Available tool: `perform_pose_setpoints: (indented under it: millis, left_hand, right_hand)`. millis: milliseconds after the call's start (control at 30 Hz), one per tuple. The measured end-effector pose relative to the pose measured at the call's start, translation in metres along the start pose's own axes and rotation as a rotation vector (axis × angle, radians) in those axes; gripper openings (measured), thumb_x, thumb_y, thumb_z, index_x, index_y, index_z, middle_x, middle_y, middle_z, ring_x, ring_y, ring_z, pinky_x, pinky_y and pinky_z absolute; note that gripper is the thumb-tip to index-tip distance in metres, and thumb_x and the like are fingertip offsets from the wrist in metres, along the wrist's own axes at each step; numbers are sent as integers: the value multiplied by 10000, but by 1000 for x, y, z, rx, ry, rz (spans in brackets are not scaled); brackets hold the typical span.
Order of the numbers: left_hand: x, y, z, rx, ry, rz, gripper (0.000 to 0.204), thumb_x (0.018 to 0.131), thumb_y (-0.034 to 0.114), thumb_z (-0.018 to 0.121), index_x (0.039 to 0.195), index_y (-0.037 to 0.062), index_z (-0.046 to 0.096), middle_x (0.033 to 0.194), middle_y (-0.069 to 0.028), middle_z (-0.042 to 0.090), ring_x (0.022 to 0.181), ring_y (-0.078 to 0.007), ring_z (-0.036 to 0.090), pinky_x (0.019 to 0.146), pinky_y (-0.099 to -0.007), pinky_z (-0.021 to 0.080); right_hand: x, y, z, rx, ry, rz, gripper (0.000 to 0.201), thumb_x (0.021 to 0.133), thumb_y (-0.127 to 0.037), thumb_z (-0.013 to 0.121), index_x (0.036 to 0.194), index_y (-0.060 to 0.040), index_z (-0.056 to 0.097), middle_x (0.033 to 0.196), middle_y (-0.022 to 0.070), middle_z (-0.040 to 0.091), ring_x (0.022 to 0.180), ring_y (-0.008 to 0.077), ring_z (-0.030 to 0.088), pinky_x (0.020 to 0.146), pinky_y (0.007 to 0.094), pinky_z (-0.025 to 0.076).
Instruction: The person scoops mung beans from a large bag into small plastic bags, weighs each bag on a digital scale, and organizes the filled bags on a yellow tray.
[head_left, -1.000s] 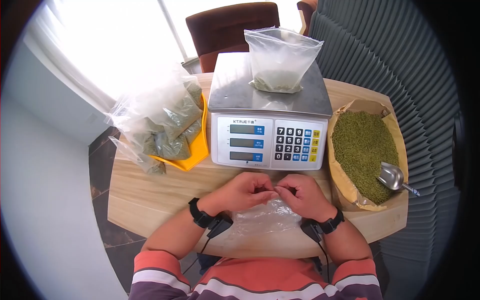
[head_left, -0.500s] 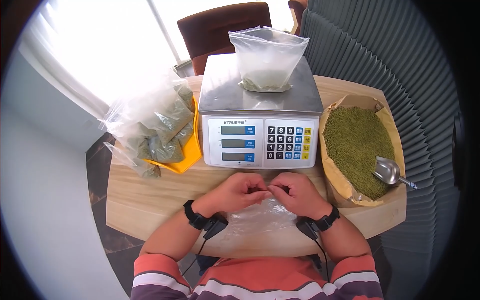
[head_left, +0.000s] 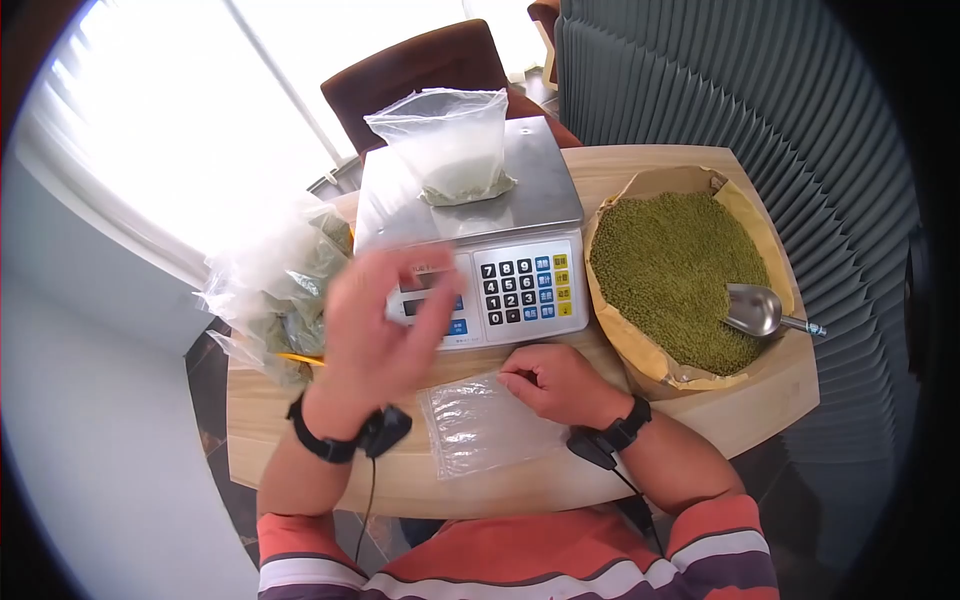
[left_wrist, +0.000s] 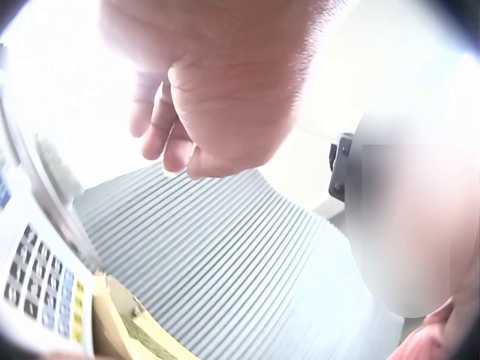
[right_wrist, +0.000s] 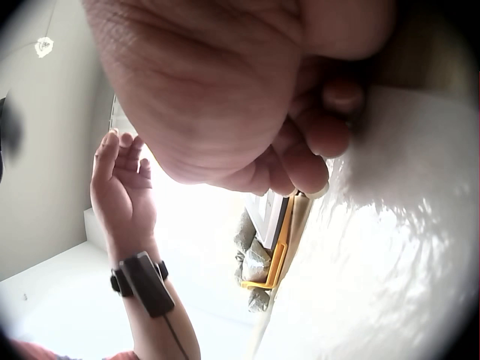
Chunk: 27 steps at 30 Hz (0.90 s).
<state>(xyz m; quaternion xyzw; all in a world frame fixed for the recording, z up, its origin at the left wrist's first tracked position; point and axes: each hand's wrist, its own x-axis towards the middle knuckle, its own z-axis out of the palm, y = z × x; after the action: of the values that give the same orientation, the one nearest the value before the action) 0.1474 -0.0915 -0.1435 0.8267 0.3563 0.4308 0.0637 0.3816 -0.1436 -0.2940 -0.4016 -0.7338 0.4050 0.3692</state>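
My left hand (head_left: 385,320), blurred, is raised in front of the scale's display with its fingers apart and nothing in them. In the right wrist view, the left palm and relaxed fingers show. My right hand (head_left: 560,385), fingers curled, pinches the top edge of an empty clear plastic bag (head_left: 470,430) lying flat on the table. On the steel pan of the digital scale (head_left: 535,290) stands another clear bag (head_left: 450,150), its mouth spread and a little green grain at its bottom.
At the right stands an open paper sack (head_left: 610,345) of small green beans (head_left: 670,270), with a metal scoop (head_left: 755,310) stuck in them. Several filled bags (head_left: 290,290) lie in a yellow tray (head_left: 300,358) at the left. Behind the table is a brown chair (head_left: 420,75).
Both hands were together at the bag's edge. The left has let go and risen toward the scale; the right stays at the bag. The head view has swung right.
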Motion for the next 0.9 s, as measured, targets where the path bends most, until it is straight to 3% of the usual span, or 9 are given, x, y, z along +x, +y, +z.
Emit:
perform_pose_setpoints:
  millis: [67, 133, 233, 300, 367, 467, 700, 767, 900]
  left_hand:
    - [48, -5, -2, 234, 196, 205, 501, 873, 64, 889, 1344, 49, 719, 1235, -170, 774, 1094, -329, 750, 930, -421, 589]
    - [88, -5, -7, 352, 185, 260, 618, 932, 146, 878, 1495, 39, 645, 1400, -157, 746, 1247, -305, 697, 1035, -384, 555]
    - [131, -32, -7, 452, 52, 226, 691, 949, 225, 875, 1555, 36, 603, 1400, -181, 739, 1199, -311, 717, 1004, -398, 564]
    - [148, -40, -7, 411, -28, 105, 591, 953, 269, 870, 1456, 18, 688, 1328, -191, 765, 1138, -309, 734, 992, -403, 570]
    - [161, -58, -10, 283, -270, -93, 397, 966, 264, 854, 1248, -7, 784, 1146, -170, 799, 1041, -261, 742, 952, -376, 571]
    - [169, -43, -15, 269, -304, -289, 287, 997, 263, 814, 1066, -16, 808, 984, -121, 791, 974, -193, 722, 922, -339, 559]
    - [149, -49, -93, 66, -212, -157, 256, 1064, 331, 739, 1073, 81, 793, 985, -15, 793, 979, -118, 716, 917, -308, 530]
    - [137, -39, -126, 73, -205, -252, 243, 1066, 347, 747, 1079, 107, 785, 986, -16, 790, 990, -117, 722, 903, -316, 528]
    - [96, -28, -174, 142, -285, -286, 202, 1081, 309, 729, 1069, 113, 777, 986, -20, 788, 974, -126, 718, 861, -304, 520]
  right_hand:
    - [-1, 4, 1, 0, 12, -21, 134, 1018, -141, 762, 1002, -9, 780, 876, 127, 771, 768, 231, 723, 717, 350, 560]
    - [-2, 4, 1, -3, 23, -40, 133, 1018, -142, 762, 1003, -11, 781, 876, 128, 773, 769, 238, 725, 720, 351, 562]
    - [-1, 2, 0, 14, 26, -25, 128, 984, -145, 761, 963, -19, 777, 879, 166, 762, 802, 348, 742, 731, 415, 580]
    - [-1, 3, 1, 9, 30, -29, 135, 984, -150, 757, 946, -22, 776, 866, 169, 759, 802, 357, 739, 730, 421, 578]
    - [-1, 5, 1, 10, 32, -35, 136, 985, -152, 755, 942, -24, 775, 863, 170, 757, 800, 359, 737, 728, 424, 576]
    - [-2, 4, 1, 9, 38, -48, 137, 985, -151, 752, 935, -26, 772, 860, 173, 753, 798, 364, 735, 724, 429, 573]
    - [0, -3, -1, 19, 29, -1, 130, 986, -131, 751, 925, -17, 755, 836, 167, 732, 759, 357, 706, 704, 413, 554]
    - [1, -6, -3, 14, 2, -8, 122, 987, -119, 748, 936, -9, 755, 828, 165, 733, 738, 341, 697, 696, 401, 550]
    - [2, -8, -2, 40, -11, 27, 129, 1007, -102, 740, 985, 24, 761, 806, 115, 728, 711, 197, 662, 675, 349, 533]
